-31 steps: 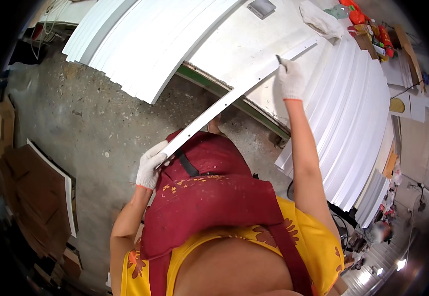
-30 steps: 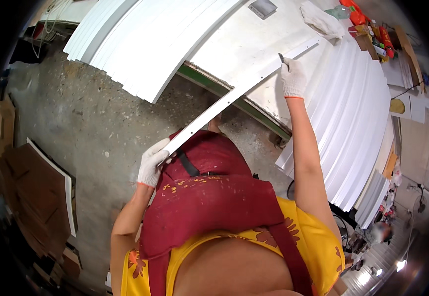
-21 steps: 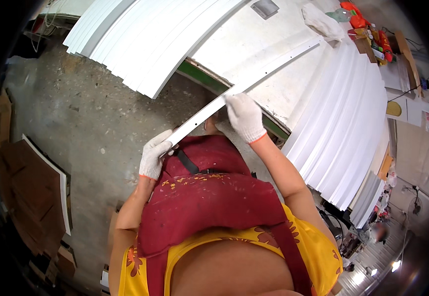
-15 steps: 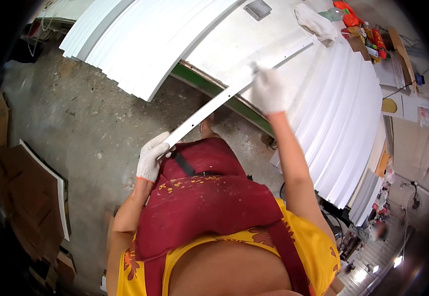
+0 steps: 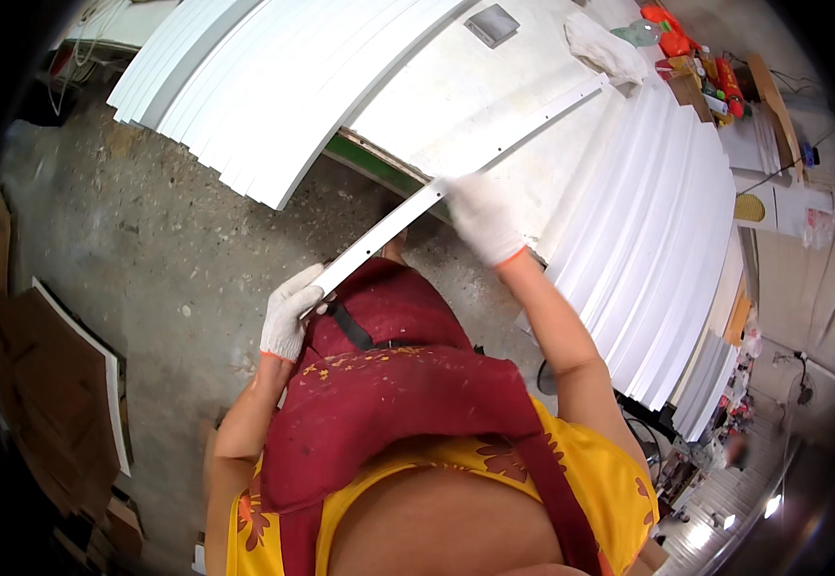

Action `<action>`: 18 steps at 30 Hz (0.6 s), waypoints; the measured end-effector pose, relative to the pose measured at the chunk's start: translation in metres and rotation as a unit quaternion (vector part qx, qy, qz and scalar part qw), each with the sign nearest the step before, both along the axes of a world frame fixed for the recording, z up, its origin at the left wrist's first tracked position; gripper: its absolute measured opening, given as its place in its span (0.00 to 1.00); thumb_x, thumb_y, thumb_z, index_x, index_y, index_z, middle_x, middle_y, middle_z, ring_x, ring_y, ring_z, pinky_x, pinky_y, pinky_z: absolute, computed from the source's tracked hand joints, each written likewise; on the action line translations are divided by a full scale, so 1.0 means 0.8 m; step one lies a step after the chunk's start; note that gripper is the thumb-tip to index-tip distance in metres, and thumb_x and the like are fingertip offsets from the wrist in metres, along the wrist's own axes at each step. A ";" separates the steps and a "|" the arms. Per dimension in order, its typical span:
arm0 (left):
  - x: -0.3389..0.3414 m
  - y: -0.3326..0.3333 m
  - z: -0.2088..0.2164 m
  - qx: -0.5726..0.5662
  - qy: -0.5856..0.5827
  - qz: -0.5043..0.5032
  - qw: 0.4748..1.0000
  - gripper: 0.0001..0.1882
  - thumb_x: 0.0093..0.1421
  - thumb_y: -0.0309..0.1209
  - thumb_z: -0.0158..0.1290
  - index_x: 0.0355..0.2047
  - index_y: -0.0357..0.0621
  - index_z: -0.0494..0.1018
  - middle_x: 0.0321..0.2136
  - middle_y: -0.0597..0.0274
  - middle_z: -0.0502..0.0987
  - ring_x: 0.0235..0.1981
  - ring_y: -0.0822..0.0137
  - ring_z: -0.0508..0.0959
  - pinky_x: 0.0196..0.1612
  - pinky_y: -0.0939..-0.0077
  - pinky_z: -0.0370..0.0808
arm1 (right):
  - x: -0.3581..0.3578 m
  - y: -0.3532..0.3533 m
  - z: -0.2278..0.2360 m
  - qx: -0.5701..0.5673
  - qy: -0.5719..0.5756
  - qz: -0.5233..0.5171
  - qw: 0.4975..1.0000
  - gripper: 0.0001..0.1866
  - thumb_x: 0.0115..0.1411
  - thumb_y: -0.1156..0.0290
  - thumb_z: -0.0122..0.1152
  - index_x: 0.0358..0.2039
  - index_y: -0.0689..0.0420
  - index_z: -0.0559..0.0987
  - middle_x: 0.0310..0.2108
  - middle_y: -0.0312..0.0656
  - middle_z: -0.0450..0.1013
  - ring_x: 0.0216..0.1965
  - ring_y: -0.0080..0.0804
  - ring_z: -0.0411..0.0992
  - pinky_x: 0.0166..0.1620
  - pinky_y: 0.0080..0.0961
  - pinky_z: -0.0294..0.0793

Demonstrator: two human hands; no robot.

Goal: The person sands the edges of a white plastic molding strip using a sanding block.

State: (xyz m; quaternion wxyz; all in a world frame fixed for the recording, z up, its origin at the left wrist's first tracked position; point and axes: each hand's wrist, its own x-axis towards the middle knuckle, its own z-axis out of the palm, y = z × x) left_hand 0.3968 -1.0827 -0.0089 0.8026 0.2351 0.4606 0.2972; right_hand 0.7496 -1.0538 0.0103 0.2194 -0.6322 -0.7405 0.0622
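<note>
Long white strip (image 5: 398, 220) could be slipping if our white-gloved, gripping left hand (image 5: 290, 313) is loosening; blurred right hand (image 5: 485, 221), we can't tell.

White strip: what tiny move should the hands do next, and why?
Perhaps the right hand should slide a little along the white strip toward the left hand. The left hand grips the near end, while the right, though blurred, is at the strip's edge, with a stretch between them.
</note>
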 end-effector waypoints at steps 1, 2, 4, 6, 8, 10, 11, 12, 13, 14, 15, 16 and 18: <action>0.003 0.000 0.002 0.000 0.007 0.003 1.000 0.26 0.59 0.32 0.57 0.55 0.27 0.73 0.40 0.55 0.81 0.38 0.70 0.80 0.37 0.81 0.74 | 0.037 0.008 -0.011 0.000 0.001 -0.108 0.994 0.12 0.65 0.69 0.53 0.44 0.54 0.82 0.40 0.48 0.76 0.40 0.43 0.75 0.46 0.39 0.76; 0.003 -0.001 0.002 -0.004 0.019 0.009 1.000 0.26 0.59 0.32 0.57 0.55 0.27 0.73 0.40 0.55 0.81 0.37 0.70 0.79 0.37 0.81 0.74 | 0.050 0.038 0.036 -0.062 0.123 -0.212 0.967 0.13 0.68 0.68 0.50 0.46 0.56 0.82 0.44 0.51 0.76 0.42 0.43 0.76 0.48 0.37 0.75; 0.006 0.003 0.005 -0.002 0.019 0.002 1.000 0.26 0.58 0.32 0.57 0.54 0.27 0.74 0.40 0.56 0.81 0.37 0.71 0.79 0.37 0.81 0.73 | 0.134 0.072 0.022 -0.002 0.007 -0.283 0.959 0.14 0.66 0.71 0.50 0.47 0.56 0.82 0.44 0.51 0.76 0.42 0.46 0.75 0.50 0.38 0.74; 0.007 0.004 0.005 0.000 0.006 0.000 1.000 0.26 0.58 0.32 0.57 0.54 0.27 0.74 0.40 0.56 0.81 0.37 0.71 0.78 0.37 0.80 0.73 | 0.135 0.078 0.007 0.005 -0.013 -0.267 0.963 0.14 0.65 0.72 0.50 0.47 0.55 0.82 0.42 0.50 0.76 0.41 0.46 0.75 0.49 0.38 0.74; 0.008 0.004 0.000 0.000 0.018 0.004 1.000 0.27 0.58 0.34 0.58 0.54 0.29 0.74 0.40 0.56 0.81 0.38 0.70 0.79 0.38 0.81 0.74 | 0.098 0.071 -0.003 0.057 -0.027 -0.161 0.985 0.14 0.63 0.73 0.52 0.47 0.54 0.81 0.36 0.48 0.75 0.39 0.47 0.73 0.45 0.40 0.74; 0.007 0.004 -0.002 -0.001 0.015 0.003 1.000 0.26 0.57 0.33 0.58 0.54 0.29 0.74 0.39 0.57 0.81 0.38 0.70 0.79 0.38 0.81 0.73 | 0.014 0.037 -0.006 0.054 -0.101 -0.100 0.988 0.13 0.60 0.74 0.56 0.46 0.54 0.80 0.32 0.45 0.73 0.36 0.46 0.71 0.40 0.41 0.72; 0.007 0.005 -0.002 0.001 0.006 0.003 1.000 0.25 0.57 0.32 0.58 0.53 0.28 0.74 0.39 0.57 0.81 0.38 0.71 0.79 0.38 0.80 0.73 | -0.020 0.020 -0.007 0.043 -0.122 -0.061 0.990 0.15 0.60 0.74 0.57 0.48 0.53 0.78 0.32 0.44 0.73 0.35 0.44 0.71 0.39 0.41 0.73; 0.007 0.005 -0.001 0.002 -0.005 0.001 1.000 0.24 0.57 0.31 0.57 0.52 0.28 0.75 0.40 0.57 0.81 0.37 0.71 0.78 0.37 0.80 0.72 | -0.041 0.006 -0.007 0.040 -0.073 -0.014 0.996 0.15 0.58 0.76 0.59 0.47 0.55 0.78 0.32 0.43 0.73 0.35 0.43 0.71 0.39 0.38 0.73; 0.007 0.006 -0.001 0.002 -0.006 -0.004 1.000 0.24 0.57 0.31 0.58 0.52 0.27 0.75 0.40 0.56 0.81 0.37 0.71 0.78 0.37 0.80 0.72 | -0.063 -0.006 -0.005 0.062 -0.014 0.002 0.998 0.17 0.57 0.77 0.60 0.48 0.57 0.77 0.33 0.44 0.74 0.36 0.44 0.72 0.38 0.38 0.74; 0.006 0.007 0.000 0.003 -0.007 -0.009 1.000 0.24 0.57 0.31 0.58 0.52 0.27 0.75 0.40 0.56 0.81 0.37 0.71 0.78 0.38 0.79 0.72 | -0.079 -0.016 0.001 0.029 -0.010 0.012 0.999 0.16 0.56 0.78 0.59 0.47 0.57 0.77 0.35 0.45 0.75 0.36 0.45 0.73 0.40 0.39 0.75; 0.006 0.007 0.001 0.006 -0.009 -0.015 1.000 0.24 0.57 0.31 0.58 0.52 0.27 0.75 0.40 0.56 0.81 0.37 0.71 0.78 0.38 0.79 0.72 | -0.090 -0.020 0.005 0.040 0.024 0.030 0.998 0.14 0.56 0.77 0.60 0.45 0.56 0.79 0.34 0.45 0.75 0.37 0.46 0.74 0.40 0.39 0.76; 0.008 0.006 0.001 0.005 -0.005 -0.008 1.000 0.25 0.58 0.32 0.58 0.52 0.26 0.74 0.40 0.55 0.81 0.37 0.70 0.78 0.38 0.79 0.72 | -0.095 -0.023 0.006 0.022 0.057 0.061 0.996 0.13 0.56 0.76 0.60 0.44 0.56 0.78 0.34 0.44 0.75 0.37 0.45 0.74 0.39 0.39 0.76; 0.011 0.004 -0.001 0.005 0.002 0.004 1.000 0.25 0.59 0.33 0.58 0.53 0.25 0.73 0.41 0.53 0.80 0.37 0.69 0.78 0.38 0.78 0.72 | -0.103 -0.025 0.010 -0.009 0.141 0.089 0.986 0.10 0.57 0.74 0.60 0.41 0.55 0.80 0.35 0.44 0.75 0.37 0.43 0.75 0.39 0.40 0.76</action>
